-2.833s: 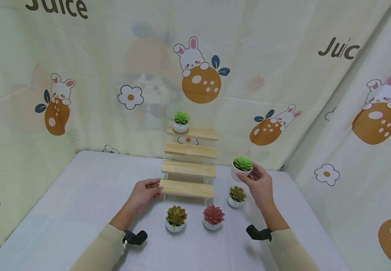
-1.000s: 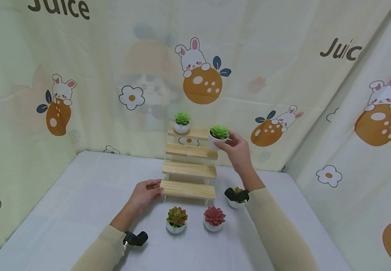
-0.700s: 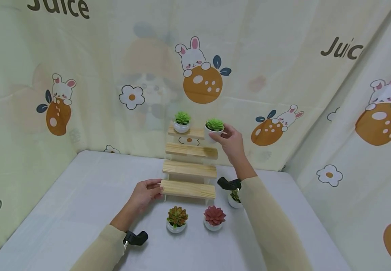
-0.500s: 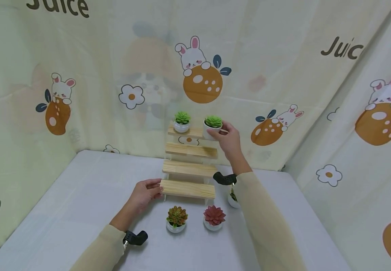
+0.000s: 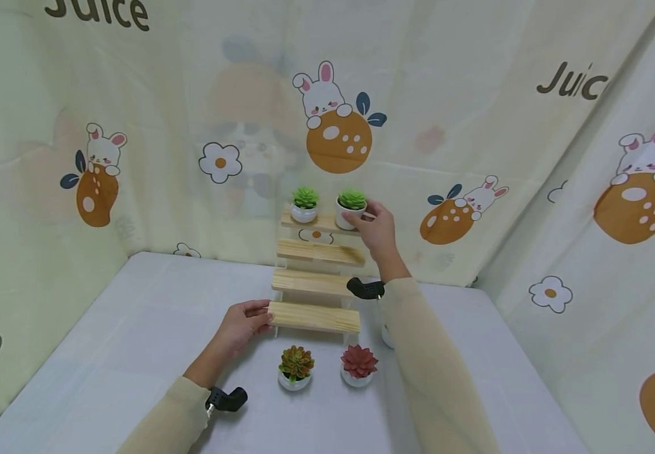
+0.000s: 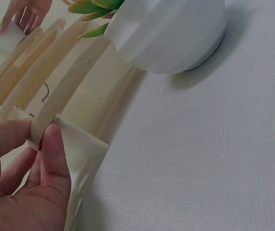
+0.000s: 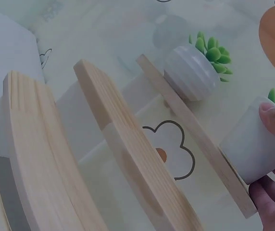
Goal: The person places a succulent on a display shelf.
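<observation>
"At the right end of the top plank (image 5: 327,222) of the four-tier wooden display stand (image 5: 318,251), what is recorded?"

"One potted green succulent (image 5: 352,202), upright, its base at the board. Whether the plank bears its full weight cannot be told. The right hand (image 5: 379,232) pinches the pot's wall, thumb on the near face, fingers round the right side."

"And the left hand (image 5: 241,329)?"

"It pinches the left end of the lowest plank (image 5: 313,317) between thumb and fingers."

"Neighbouring items?"

"A second green succulent in a ribbed round pot (image 7: 188,72) sits on the same plank, to the left and apart. A brown-green succulent (image 5: 296,362) and a red succulent (image 5: 359,361) stand on the white-covered table (image 5: 151,302); another white pot (image 5: 387,337) is mostly hidden behind the right sleeve (image 5: 435,353)."

"Assessment of handling?"

"The held plant appears light, its pot rigid. The smooth white wall may be slippery and, if ceramic, liable to chip; the material is not confirmed. The leaves look flexible and offer poor purchase. The sound hold is on opposite sides of the wall, below the leaves, fingertips clear of the base. The slim stand looks easily nudged, so a steady pinch at a plank end seems proper."
</observation>
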